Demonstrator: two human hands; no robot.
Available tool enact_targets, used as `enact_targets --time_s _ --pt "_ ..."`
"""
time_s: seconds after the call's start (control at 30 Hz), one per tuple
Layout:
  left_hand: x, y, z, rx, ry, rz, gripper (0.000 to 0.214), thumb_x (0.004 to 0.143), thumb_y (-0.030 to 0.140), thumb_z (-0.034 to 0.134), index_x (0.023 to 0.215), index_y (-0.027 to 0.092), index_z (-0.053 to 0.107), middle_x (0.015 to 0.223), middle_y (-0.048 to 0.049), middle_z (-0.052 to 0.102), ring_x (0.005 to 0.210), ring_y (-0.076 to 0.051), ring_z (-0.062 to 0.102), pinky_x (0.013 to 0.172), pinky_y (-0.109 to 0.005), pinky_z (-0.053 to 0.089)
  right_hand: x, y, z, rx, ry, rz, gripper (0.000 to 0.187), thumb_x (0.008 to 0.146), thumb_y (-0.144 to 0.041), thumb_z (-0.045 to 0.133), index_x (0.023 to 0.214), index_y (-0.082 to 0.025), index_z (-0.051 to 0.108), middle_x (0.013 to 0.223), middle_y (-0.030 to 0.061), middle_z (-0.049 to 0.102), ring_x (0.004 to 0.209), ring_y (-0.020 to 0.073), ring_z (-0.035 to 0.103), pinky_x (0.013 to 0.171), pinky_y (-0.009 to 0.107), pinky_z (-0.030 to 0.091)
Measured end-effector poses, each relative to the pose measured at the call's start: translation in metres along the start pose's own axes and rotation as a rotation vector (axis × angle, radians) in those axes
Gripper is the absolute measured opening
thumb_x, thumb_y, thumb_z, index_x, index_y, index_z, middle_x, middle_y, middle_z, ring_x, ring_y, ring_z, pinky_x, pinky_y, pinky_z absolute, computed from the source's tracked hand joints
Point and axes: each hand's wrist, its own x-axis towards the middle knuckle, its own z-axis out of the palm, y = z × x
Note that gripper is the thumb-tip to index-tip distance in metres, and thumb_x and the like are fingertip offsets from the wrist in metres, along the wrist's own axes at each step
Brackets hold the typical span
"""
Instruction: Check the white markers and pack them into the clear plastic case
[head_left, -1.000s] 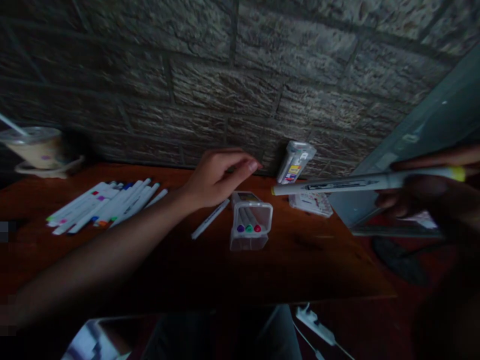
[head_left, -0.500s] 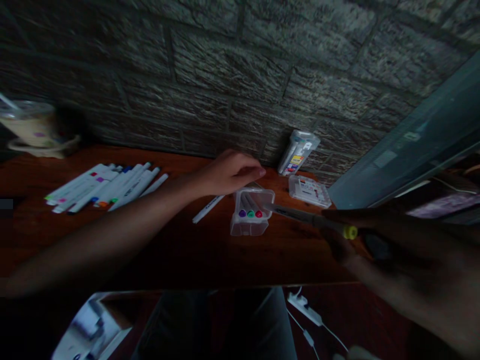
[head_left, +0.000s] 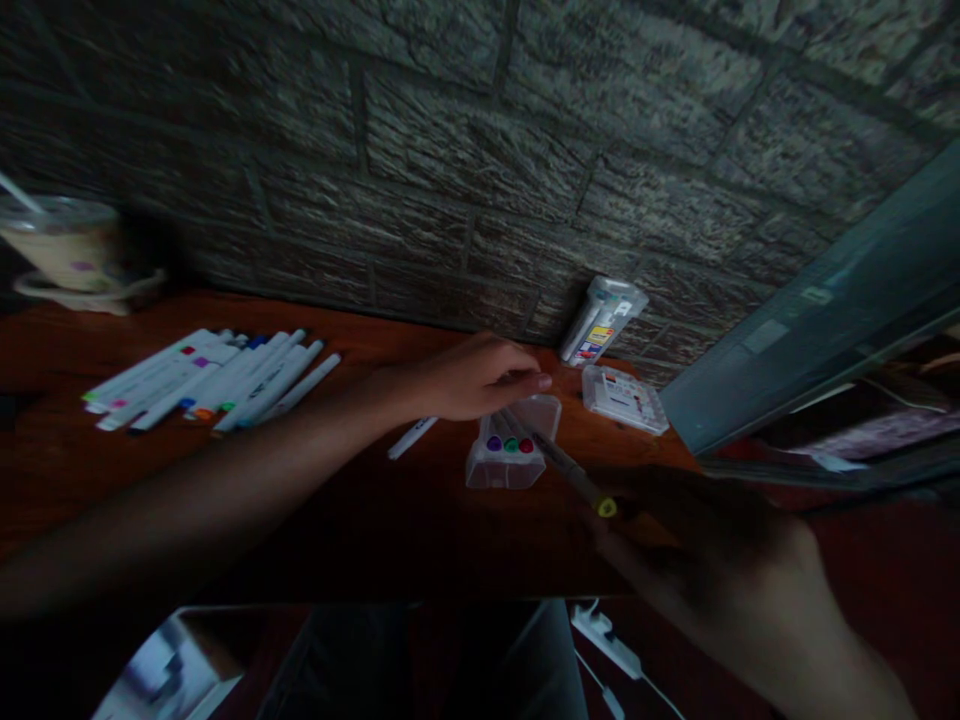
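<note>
A clear plastic marker case lies on the wooden table, its near side facing me. Inside are three markers with purple, green and red ends. At the case's far end my left hand is closed over it, thumb pointing right; its other fingers are mostly hidden. My right hand pinches a marker with a yellow end. This marker slants up and left, its far part at the case's right side beside the red-ended one. A single white marker lies left of the case, partly behind my left forearm.
Several white markers lie in a pile on the left of the table. A drink cup stands behind them. Against the stone wall stands a clear marker box, with a flat clear lid beside it. Below is a power strip.
My right hand has moved left with the yellow-ended marker, bringing it to the case's opening. The view has shifted slightly; my left hand stays at the case's far end.
</note>
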Motion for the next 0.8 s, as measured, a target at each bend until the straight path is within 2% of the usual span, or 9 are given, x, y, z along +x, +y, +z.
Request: enact_targets --time_s 0.23,0.63,0.8 --pt "-0.001 0.001 -0.001 0.017 -0.038 -0.019 0.036 0.105 0.035 0.049 0.09 0.015 0.075 0.078 -0.0045 0.073 0.072 -0.015 0.066 0.073 -0.028 0.046 0.002 0.004 0.017 0.038 -0.049 0.009 0.03 0.108 -0.025 0.045 0.091 -0.017 0.068 0.072 0.0054 0.075 0.059 0.0179 0.072 0.05 0.03 0.05" --pt "0.0 0.003 -0.002 0.033 -0.069 -0.037 0.037 0.106 0.031 0.047 0.089 0.015 0.075 0.082 -0.0057 0.075 0.075 -0.015 0.066 0.073 -0.029 0.044 0.003 0.004 0.022 0.058 -0.078 0.016 0.027 0.104 -0.017 0.047 0.091 -0.015 0.07 0.071 0.0054 0.074 0.057 0.018 0.072 0.049 0.03 0.049" --pt "-0.001 0.001 0.0 0.02 -0.051 -0.021 0.037 0.105 0.032 0.047 0.084 0.015 0.073 0.082 -0.0064 0.075 0.076 -0.017 0.068 0.072 -0.03 0.044 0.003 0.006 0.03 0.053 -0.079 0.032 0.023 0.102 -0.016 0.051 0.092 -0.014 0.072 0.075 0.0075 0.077 0.06 0.0204 0.075 0.052 0.031 0.054"
